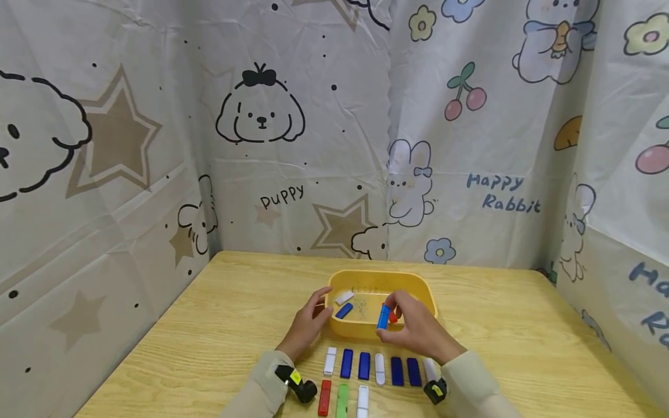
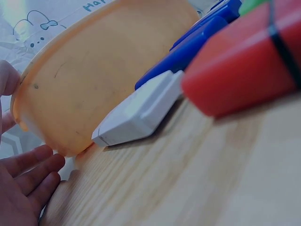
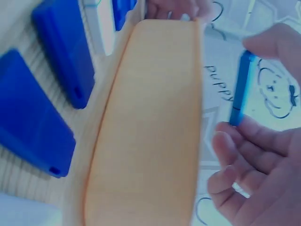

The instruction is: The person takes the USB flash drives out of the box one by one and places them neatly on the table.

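Observation:
My right hand (image 1: pixel 415 328) pinches a light blue USB stick (image 1: pixel 384 317) between thumb and fingertips, over the front of a yellow plastic bin (image 1: pixel 360 331). In the right wrist view the stick (image 3: pixel 241 87) stands nearly upright between thumb and forefinger. A small red piece (image 1: pixel 393 317) shows just beside it in the head view. My left hand (image 1: pixel 307 325) rests at the bin's left end; in the left wrist view its relaxed fingers (image 2: pixel 40 165) lie close along the bin wall. Inside the bin lie a white stick (image 1: pixel 344 298) and a dark blue stick (image 1: pixel 344 310).
In front of the bin runs a row of blue and white sticks (image 1: pixel 364 366). Nearer me lie a red stick (image 1: pixel 324 398), a green stick (image 1: pixel 342 400) and a white stick (image 1: pixel 363 400). Printed curtains (image 1: pixel 292 174) enclose the wooden table (image 1: pixel 251 296) at the back and sides.

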`<state>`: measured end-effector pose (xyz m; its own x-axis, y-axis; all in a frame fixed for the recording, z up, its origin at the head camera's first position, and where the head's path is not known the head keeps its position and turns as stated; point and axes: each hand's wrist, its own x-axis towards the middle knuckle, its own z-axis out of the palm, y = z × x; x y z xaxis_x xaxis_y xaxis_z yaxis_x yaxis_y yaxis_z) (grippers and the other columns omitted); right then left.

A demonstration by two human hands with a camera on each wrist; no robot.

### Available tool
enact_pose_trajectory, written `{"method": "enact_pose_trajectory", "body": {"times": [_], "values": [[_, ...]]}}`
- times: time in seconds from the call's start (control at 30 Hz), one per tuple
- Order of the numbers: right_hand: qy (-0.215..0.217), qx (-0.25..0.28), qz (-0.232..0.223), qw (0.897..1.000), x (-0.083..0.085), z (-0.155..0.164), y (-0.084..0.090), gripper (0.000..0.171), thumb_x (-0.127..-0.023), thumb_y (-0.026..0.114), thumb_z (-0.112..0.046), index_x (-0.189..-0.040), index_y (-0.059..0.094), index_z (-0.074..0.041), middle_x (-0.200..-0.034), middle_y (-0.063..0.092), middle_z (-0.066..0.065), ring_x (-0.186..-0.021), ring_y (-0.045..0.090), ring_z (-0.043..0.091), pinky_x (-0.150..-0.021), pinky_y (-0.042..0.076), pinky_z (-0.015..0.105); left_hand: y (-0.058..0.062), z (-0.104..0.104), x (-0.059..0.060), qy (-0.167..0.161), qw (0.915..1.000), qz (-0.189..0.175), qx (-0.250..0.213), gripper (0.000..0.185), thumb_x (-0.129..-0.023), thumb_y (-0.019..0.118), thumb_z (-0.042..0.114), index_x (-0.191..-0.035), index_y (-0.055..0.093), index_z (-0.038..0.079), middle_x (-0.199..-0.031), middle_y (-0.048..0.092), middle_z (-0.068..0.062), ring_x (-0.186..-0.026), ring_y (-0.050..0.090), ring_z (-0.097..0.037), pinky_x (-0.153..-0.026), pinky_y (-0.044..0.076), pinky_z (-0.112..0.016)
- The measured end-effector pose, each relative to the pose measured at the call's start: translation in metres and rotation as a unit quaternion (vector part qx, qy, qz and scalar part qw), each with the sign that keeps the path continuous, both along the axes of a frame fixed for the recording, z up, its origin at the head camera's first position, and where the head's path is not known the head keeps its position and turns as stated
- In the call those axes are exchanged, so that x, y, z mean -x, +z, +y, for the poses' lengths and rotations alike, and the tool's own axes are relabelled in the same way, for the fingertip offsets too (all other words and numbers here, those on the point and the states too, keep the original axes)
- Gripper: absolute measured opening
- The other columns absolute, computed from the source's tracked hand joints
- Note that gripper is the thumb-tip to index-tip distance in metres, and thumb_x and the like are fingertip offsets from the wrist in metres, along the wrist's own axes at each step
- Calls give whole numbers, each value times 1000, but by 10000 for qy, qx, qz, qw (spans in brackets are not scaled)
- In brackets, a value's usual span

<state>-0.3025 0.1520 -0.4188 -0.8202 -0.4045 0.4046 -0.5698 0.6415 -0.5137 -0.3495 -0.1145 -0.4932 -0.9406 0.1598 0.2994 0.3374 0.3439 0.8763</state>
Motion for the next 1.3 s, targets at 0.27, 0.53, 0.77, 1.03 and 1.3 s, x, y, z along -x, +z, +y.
{"method": "enact_pose_trajectory", "body": {"times": [0.27,0.53,0.77,1.03,1.3], "values": [[599,-684,-771,9929,-23,9,14,45,-74,80,-39,-100,53,-14,-88,49,-4,-81,49,18,-71,44,28,-2,2,2,54,9999,-132,34,46,-98,55,28,-143,44,27,-137,50,-15,-122,51,-29,-103,40,-48],[976,-1382,-1468,9746,-42,3,32,43,-73,81,-38,-97,55,-15,-80,51,-3,-72,46,11,-63,41,26,17,4,-12,68,9996,-280,59,47,-99,53,18,-145,43,18,-136,48,-21,-123,49,-35,-103,38,-51],[1010,-2136,-2286,9444,-56,-11,29,38,-74,81,-30,-100,56,-17,-73,55,-6,-64,48,7,-59,43,23,15,5,-11,93,9997,-206,82,46,-99,53,22,-144,43,20,-136,50,-19,-122,50,-33,-102,40,-50],[758,-2823,-2687,9178,-67,-25,20,35,-74,81,-32,-95,57,-20,-72,53,-6,-62,48,9,-56,41,25,-4,1,3,80,9998,-179,13,46,-98,55,29,-142,45,31,-136,50,-14,-123,50,-29,-103,39,-49],[682,-3090,-2740,9082,-68,-30,13,38,-72,82,-41,-91,58,-19,-73,53,-5,-64,46,10,-59,40,26,-2,2,3,92,9998,-146,82,46,-99,54,25,-144,43,27,-136,50,-15,-123,50,-30,-103,40,-48]]}}
